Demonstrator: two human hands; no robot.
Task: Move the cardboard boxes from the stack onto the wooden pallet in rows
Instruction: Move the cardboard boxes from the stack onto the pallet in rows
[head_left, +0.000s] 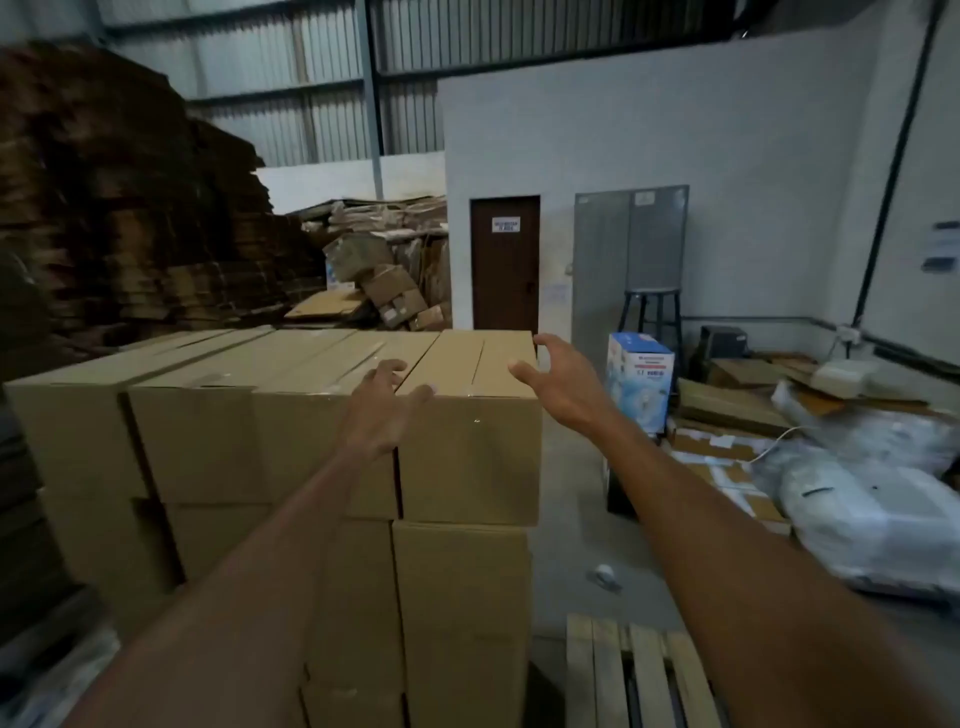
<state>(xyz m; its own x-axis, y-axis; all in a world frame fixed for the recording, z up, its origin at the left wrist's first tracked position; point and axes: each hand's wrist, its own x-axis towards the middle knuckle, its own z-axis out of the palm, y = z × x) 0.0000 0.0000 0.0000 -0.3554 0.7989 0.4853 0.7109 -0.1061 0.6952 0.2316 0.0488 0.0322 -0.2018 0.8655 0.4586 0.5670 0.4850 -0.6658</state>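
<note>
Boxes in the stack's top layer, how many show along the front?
4, side by side: far-left box, second box, third box partly behind the left hand, rightmost box at the corner. Others may be hidden behind.

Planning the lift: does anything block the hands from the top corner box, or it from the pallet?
Nothing visible. The left hand touches the top corner box at its near edge, the right hand hovers beside it, and the wooden pallet shows bare slats.
</note>
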